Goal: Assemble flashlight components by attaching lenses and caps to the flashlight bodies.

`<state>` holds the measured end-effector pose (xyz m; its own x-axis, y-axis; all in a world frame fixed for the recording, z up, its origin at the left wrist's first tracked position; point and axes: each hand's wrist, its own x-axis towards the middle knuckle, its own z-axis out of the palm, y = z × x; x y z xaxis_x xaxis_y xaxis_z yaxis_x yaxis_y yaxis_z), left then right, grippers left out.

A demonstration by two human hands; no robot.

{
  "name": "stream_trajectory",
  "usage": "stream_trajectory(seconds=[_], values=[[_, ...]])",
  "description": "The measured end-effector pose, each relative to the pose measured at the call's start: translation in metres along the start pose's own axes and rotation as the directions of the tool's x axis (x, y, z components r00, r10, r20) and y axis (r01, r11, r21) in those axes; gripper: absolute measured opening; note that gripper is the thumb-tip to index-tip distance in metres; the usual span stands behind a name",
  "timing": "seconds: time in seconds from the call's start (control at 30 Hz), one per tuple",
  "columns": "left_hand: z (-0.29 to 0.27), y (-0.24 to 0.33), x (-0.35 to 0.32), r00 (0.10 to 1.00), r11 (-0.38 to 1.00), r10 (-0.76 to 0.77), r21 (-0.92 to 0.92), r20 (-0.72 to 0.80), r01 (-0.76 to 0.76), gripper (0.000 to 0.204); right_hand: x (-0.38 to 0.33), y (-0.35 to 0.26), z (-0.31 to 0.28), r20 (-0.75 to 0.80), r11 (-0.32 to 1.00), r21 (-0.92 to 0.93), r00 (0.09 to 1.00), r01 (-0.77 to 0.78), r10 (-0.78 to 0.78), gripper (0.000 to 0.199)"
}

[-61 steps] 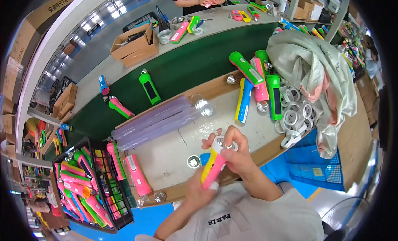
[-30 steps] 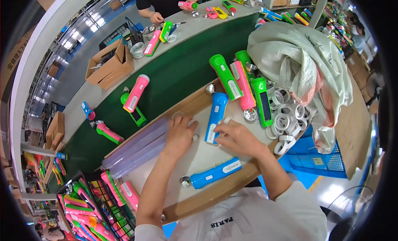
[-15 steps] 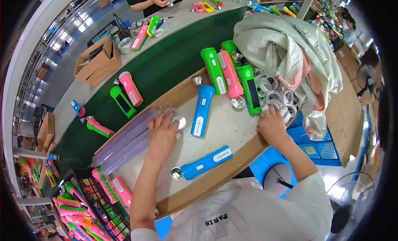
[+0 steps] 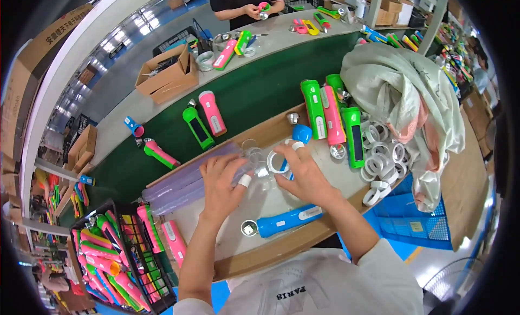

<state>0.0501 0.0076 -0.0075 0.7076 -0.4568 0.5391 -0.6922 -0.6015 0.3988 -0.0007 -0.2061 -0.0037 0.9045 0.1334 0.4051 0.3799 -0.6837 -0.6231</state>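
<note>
My right hand (image 4: 306,177) pinches a white plastic ring (image 4: 273,168) over the cardboard tray. Facing it, my left hand (image 4: 221,185) curls its fingers round the edge of a clear round lens (image 4: 262,170); other clear discs (image 4: 251,147) overlap there and are hard to tell apart. White bands wrap a finger on each hand. Behind the right hand, a blue flashlight (image 4: 301,133) is mostly hidden. Closer to me lies another blue flashlight (image 4: 287,222), its silver reflector (image 4: 249,228) at its left end. White rings (image 4: 379,163) are heaped at the right.
Clear lavender sleeves (image 4: 184,179) lie along the tray's left. Green and pink flashlights (image 4: 331,115) stand near a pale sack (image 4: 401,82). A black basket (image 4: 154,271) of flashlights is at left, a blue crate (image 4: 417,220) at right. Across the green belt (image 4: 260,82), a person handles a part.
My right hand has left the ring heap and come left with a white ring. My left hand has moved slightly right with the lens. The view has shifted, too.
</note>
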Motion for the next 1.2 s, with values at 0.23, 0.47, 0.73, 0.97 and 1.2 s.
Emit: stream_trajectory(seconds=[0.23,0.47,0.73,0.97,1.2], values=[[0.002,-0.014,0.015,0.998,0.966,0.044,-0.255,0.054,-0.029,0.024,0.013,0.002,0.035,0.030,0.967,0.248,0.998,-0.054,0.048,0.076],[0.049,-0.136,0.054,0.760,0.698,-0.650,0.395,-0.001,0.598,0.069,0.017,0.013,0.037,0.046,0.937,0.330,0.993,-0.117,0.108,0.076],[0.017,-0.158,0.062,0.678,0.497,-0.705,-0.536,0.210,0.683,0.065,0.014,0.023,0.037,-0.009,0.911,0.397,0.992,-0.111,0.125,0.073],[-0.087,-0.046,0.010,0.832,0.225,-0.381,-0.832,0.404,0.507,0.079,0.013,0.017,0.034,0.045,0.854,0.490,0.984,-0.172,0.172,0.074],[-0.119,0.009,-0.021,0.734,0.209,-0.299,-0.708,0.610,0.674,0.068,0.008,0.012,0.038,0.082,0.719,0.675,0.985,-0.167,0.153,0.076]])
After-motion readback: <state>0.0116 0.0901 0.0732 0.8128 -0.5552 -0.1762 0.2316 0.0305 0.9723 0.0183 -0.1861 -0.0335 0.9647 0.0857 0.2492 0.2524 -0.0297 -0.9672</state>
